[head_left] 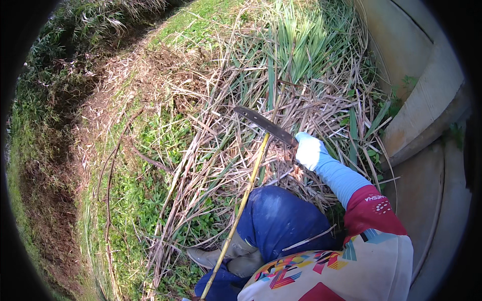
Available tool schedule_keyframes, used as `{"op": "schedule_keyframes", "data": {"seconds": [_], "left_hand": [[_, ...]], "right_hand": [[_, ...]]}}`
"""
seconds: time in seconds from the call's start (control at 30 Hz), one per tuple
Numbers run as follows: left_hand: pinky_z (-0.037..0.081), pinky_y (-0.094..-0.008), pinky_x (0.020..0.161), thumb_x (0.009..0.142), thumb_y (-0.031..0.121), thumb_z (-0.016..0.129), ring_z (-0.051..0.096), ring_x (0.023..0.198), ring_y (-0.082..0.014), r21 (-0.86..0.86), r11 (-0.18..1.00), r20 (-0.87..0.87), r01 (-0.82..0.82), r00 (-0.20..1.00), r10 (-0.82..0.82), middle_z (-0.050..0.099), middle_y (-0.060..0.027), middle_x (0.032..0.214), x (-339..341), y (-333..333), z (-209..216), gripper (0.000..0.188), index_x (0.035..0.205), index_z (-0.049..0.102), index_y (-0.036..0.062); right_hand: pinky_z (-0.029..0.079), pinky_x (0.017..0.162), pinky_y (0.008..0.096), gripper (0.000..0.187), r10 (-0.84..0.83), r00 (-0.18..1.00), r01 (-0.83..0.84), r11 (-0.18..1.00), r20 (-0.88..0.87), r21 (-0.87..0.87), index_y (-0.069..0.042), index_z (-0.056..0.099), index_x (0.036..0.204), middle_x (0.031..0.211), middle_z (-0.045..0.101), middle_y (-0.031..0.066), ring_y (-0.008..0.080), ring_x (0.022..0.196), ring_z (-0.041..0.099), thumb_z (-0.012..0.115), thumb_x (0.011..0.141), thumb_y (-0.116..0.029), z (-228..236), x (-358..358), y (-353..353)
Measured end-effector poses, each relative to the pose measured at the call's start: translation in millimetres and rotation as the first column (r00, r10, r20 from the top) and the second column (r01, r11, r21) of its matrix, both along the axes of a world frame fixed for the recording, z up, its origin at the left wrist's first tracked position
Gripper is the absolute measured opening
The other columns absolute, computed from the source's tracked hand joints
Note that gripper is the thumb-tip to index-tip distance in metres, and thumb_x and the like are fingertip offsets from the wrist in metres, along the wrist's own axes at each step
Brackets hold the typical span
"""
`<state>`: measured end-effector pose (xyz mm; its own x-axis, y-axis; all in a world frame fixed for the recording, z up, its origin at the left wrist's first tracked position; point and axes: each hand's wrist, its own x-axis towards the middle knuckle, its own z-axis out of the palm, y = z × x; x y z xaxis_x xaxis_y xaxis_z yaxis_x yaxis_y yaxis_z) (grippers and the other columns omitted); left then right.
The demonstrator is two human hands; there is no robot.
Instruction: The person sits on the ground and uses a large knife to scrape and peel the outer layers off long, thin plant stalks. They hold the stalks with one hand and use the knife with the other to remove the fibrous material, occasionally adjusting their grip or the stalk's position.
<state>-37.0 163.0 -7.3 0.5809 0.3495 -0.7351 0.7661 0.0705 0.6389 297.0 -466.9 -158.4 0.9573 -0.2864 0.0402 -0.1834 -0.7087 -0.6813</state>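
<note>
1 sugarcane stalk (253,173) shows bare down low, leafy top (301,47) apparently uncut, right hand (310,150) fingers closed round the machete (263,122), left hand (188,299) grip impossible to tell!

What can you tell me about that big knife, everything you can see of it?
The big knife has a long, dark, metal-looking blade, its face marked with small pale specks and its end rounded. The blade slants toward the upper left of the view, above the cut leaves and dry straw. The gloved right hand grips it and hides most of the handle. The blade crosses the yellowish stalk; whether they touch is unclear.
</note>
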Motion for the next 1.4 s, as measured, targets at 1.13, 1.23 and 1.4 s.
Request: {"op": "schedule_keyframes", "data": {"seconds": [1.13, 1.23, 1.4], "left_hand": [[0.055, -0.0381, 0.08, 0.088, 0.002, 0.07, 0.071, 0.091, -0.0243, 0.559, 0.655, -0.29, 0.508, 0.86, -0.42, 0.076, -0.0179, 0.098, -139.6, 130.5, 10.7, 0.021, 0.109, 0.074, 0.0021], [0.055, -0.0393, 0.08, 0.088, 0.007, 0.072, 0.072, 0.092, -0.0245, 0.54, 0.456, -0.522, 0.707, 0.706, -0.478, 0.077, -0.018, 0.1, -105.4, 70.0, 30.4, 0.024, 0.111, 0.075, 0.0031], [0.053, -0.0458, 0.074, 0.094, 0.018, 0.068, 0.066, 0.081, -0.0361, 0.641, 0.213, -0.447, 0.737, 0.585, -0.677, 0.069, -0.0198, 0.09, 26.1, -42.5, 11.5, 0.017, 0.104, 0.071, 0.0042]], "right_hand": [[0.057, 0.081, 0.0476, 0.025, 0.242, 0.957, -0.274, 0.936, -0.162, -0.22, -0.004, 0.069, 0.101, 0.097, 0.071, 0.0236, 0.0439, 0.093, 0.07, 0.068, 0.085, -0.025, 43.6, -44.2, 31.5], [0.056, 0.081, 0.0483, 0.024, 0.246, 0.945, -0.291, 0.933, -0.215, -0.213, -0.004, 0.069, 0.101, 0.096, 0.071, 0.0241, 0.044, 0.093, 0.07, 0.067, 0.087, -0.023, 42.0, -47.9, 32.4], [0.056, 0.083, 0.0483, 0.023, 0.233, 0.943, -0.286, 0.933, -0.236, -0.22, -0.004, 0.069, 0.103, 0.098, 0.072, 0.0249, 0.0432, 0.095, 0.071, 0.066, 0.088, -0.022, 31.2, -45.5, 41.3]]}}
